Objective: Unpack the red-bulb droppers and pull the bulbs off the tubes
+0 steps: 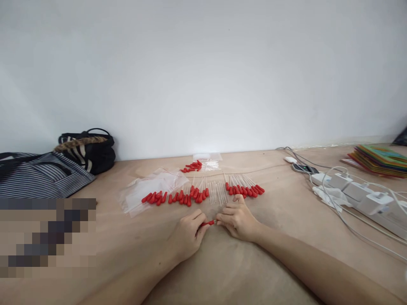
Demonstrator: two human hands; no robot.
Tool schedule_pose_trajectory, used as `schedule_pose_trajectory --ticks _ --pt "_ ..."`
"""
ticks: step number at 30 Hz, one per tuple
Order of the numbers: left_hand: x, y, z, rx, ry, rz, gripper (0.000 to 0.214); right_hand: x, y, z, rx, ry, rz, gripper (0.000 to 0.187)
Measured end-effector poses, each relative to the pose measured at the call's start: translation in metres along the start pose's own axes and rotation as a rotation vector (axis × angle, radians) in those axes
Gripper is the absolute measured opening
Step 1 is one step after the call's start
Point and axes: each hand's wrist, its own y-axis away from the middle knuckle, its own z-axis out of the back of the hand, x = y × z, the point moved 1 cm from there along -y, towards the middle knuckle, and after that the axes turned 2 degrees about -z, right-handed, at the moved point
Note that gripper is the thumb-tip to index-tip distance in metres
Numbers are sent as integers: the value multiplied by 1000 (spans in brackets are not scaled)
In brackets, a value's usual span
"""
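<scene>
The left hand (190,231) pinches a red bulb (208,223) between thumb and fingers, its narrow neck turned toward the right hand (237,220), whose closed fingertips appear to hold a clear tube (215,221); only a bit of it shows, and whether it sits inside the neck cannot be told. Both lie over the desk (280,262), well in from its far edge, on the near side of a row of loose clear tubes (218,193). To join the two well, the person would likely do best to keep neck and tube in one straight line, grip the tube close to its end so that it does not bend, and push with a small twist rather than force. Squeezing the bulb too hard could narrow its mouth; a light hold should serve better.
</scene>
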Motion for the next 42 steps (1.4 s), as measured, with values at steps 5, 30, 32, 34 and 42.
schedule_pose_trajectory --ticks 5,30,32,34,42 --pt "1 1 1 -2 30 -1 17 0 2 -1 58 -31 -30 26" --pt "28 4 14 -131 -60 52 19 -18 19 -3 -123 -23 -323 31" --pt "29 2 12 -126 -92 23 18 -21 13 -5 -157 52 -377 30" --pt "29 0 10 -117 -123 13 17 -24 1 -6 -161 164 -471 26" --pt "34 0 35 -251 -403 85 13 -38 -59 -30 159 327 -728 24"
